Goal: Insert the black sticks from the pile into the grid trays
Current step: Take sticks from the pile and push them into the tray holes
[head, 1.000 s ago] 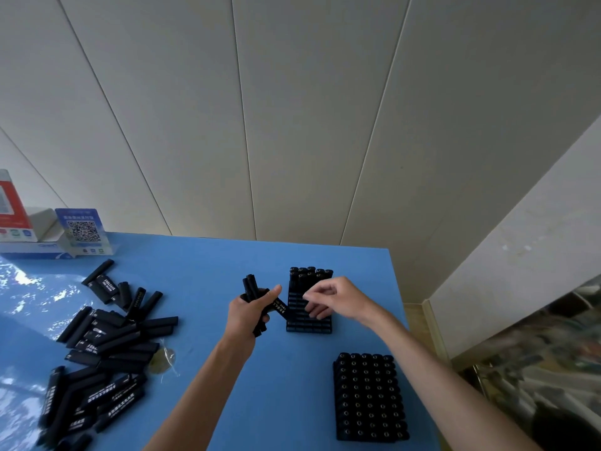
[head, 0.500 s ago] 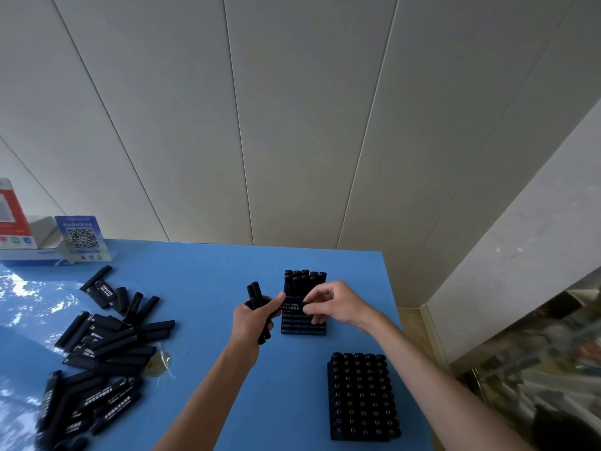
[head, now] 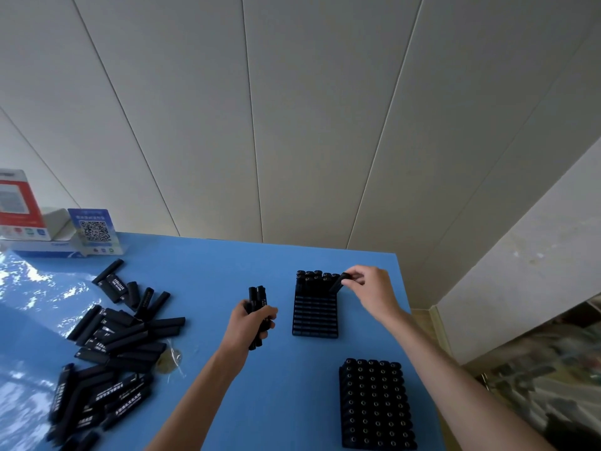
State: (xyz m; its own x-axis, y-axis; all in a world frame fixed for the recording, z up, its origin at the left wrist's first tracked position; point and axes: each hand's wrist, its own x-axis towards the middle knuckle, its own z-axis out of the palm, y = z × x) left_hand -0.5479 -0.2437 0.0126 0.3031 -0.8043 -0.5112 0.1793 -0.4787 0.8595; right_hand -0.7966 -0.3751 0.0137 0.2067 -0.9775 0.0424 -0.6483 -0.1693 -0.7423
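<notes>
Far left of the blue tabletop (head: 208, 275): big pile of black sticks (head: 110, 346) lying loose, so most of the job looks left to do.

Centre: left hand (head: 250, 323) has its grip closed round a small bundle of sticks (head: 258, 307), held upright just off the tray's left edge, apart from it. Reads as the feed stock for the other hand.

Right of that: far grid tray (head: 314, 317) has approx. two back rows filled w/ upright sticks; the rows nearer the person are bare. Right hand (head: 367, 288) pinches one stick (head: 338, 283) by its top end, thumb and fingertips closed on it, at the tray's back right corner. Stick is tilted, lower end at or in a slot; can't tell if it's seated.

Nearest, lower right: second tray (head: 375, 405) looks full, every slot showing a round end.

Judgement: one tray done, the other barely begun.
</notes>
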